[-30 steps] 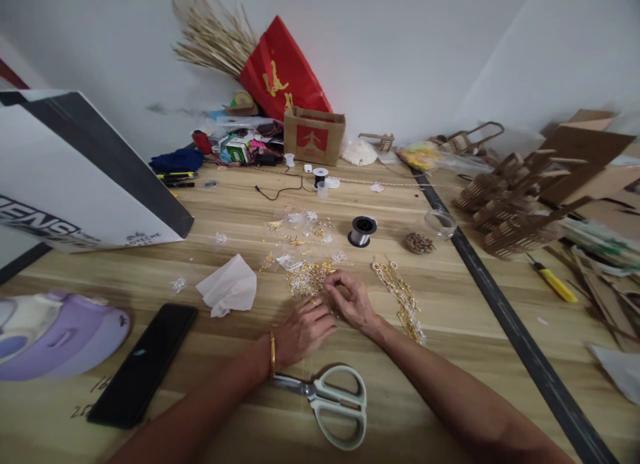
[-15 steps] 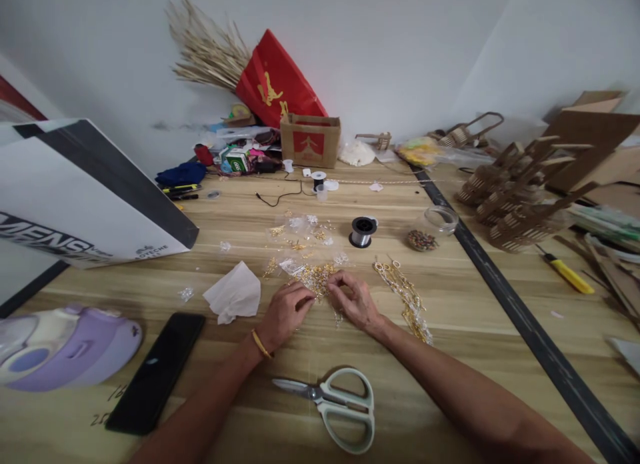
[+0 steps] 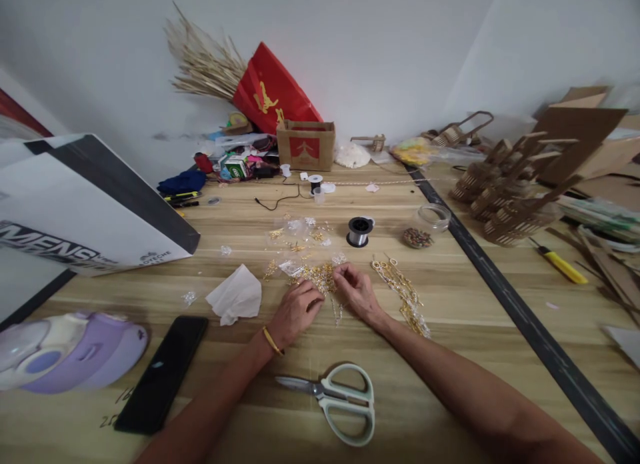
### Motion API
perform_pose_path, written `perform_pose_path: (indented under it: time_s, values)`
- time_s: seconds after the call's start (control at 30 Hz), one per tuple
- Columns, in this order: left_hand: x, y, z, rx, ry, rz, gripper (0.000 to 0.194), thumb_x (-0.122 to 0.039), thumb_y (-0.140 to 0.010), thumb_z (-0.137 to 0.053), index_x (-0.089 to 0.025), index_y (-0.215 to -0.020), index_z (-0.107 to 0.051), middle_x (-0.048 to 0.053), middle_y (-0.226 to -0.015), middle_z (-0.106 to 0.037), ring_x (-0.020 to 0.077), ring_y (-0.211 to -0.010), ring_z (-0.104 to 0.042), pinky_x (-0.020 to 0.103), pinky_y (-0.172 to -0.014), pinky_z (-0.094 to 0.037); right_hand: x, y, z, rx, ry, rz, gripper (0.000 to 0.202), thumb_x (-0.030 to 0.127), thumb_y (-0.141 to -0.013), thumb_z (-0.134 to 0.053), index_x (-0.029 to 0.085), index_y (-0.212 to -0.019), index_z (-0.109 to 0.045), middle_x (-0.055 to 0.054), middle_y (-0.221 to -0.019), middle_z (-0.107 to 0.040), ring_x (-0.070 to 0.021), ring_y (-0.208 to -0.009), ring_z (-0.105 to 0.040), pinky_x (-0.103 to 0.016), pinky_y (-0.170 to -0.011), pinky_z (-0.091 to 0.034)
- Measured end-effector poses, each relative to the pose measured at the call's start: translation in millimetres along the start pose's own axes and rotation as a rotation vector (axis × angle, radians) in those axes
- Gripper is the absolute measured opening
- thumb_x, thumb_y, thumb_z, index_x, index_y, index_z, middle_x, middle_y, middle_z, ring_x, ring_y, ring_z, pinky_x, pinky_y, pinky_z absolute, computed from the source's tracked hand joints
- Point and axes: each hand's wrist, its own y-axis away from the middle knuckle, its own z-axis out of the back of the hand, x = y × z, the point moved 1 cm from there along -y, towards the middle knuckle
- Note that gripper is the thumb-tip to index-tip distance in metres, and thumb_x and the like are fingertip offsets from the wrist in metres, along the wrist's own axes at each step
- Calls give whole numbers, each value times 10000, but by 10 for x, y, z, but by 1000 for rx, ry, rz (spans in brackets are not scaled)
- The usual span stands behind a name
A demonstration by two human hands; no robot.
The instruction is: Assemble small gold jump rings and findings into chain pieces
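A pile of small gold and silver beads point(image 3: 320, 273) lies on the wooden table in front of me. My left hand point(image 3: 299, 308) rests at its near edge, fingers curled and the tips drawn together; what they hold is too small to make out. Along the pile's right side, my right hand point(image 3: 356, 291) has thumb and forefinger pinched, and anything between them is hidden. A short beaded strand point(image 3: 338, 313) lies on the wood between the two hands. To the right are several finished-looking gold and silver bead chains point(image 3: 405, 292) with rings at their far ends.
Scissors point(image 3: 345, 397) lie nearest me. A wire spool point(image 3: 359, 232) and a bead jar point(image 3: 425, 227) stand beyond the hands. At left are a tissue point(image 3: 235, 294), a phone point(image 3: 163, 374), a purple bottle point(image 3: 90, 351) and a large box point(image 3: 100, 204). Small baskets point(image 3: 515, 197) stand right.
My left hand has shifted slightly right and its fingers come over the pile's near edge. My right hand has moved a little up and away. The camera view has shifted slightly.
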Motion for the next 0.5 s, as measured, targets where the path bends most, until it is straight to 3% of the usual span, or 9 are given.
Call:
perform_pose_path:
  time_s: [0.27,0.5]
  values:
    - [-4,-129,-84,147,-98,-31,143,-134,-804,-587,-183,-901,-681,44,-817,-589,193,-851,-547,313,-791,-442,-11,16,7,-33,-40,-6,224,372,-816,-550,157,-755,-540,20,-655,-481,-112,-596,-446,-222,-549,-370]
    - [-49,-170,-127,92,-95,-121,118,-156,-837,-557,-154,-769,-653,47,-775,-587,190,-839,-522,319,-780,-440,34,10,-4,-73,-89,-20,234,378,-795,-568,155,-735,-532,20,-644,-487,-108,-577,-439,-220,-532,-368]
